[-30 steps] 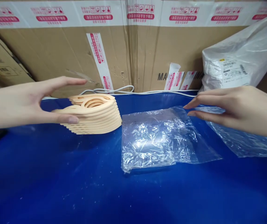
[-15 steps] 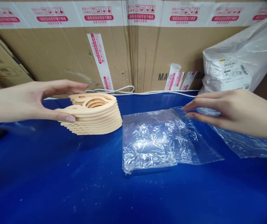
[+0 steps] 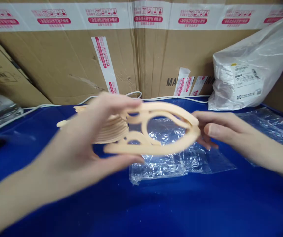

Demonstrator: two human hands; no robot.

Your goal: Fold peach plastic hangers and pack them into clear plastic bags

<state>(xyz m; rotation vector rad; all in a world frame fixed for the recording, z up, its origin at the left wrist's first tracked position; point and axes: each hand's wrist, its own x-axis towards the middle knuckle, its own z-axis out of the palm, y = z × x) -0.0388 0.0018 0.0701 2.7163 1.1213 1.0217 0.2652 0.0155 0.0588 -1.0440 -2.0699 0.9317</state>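
Lifting one peach frame (image 3: 151,148) off the stack (image 3: 111,130) left of the clear bag (image 3: 156,168), held it above that bag: clenched in the left grip (image 3: 89,138), touched endwise by the right grip (image 3: 220,131), clasped or not, impossible to tell.

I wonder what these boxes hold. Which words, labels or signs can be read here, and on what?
"MA": black print on the cardboard box, rest hidden by tape strips.
Red-and-white tape band: print too small.
White label on the plastic bag: barcode, text blurred.
peach cut-out: no print seen.
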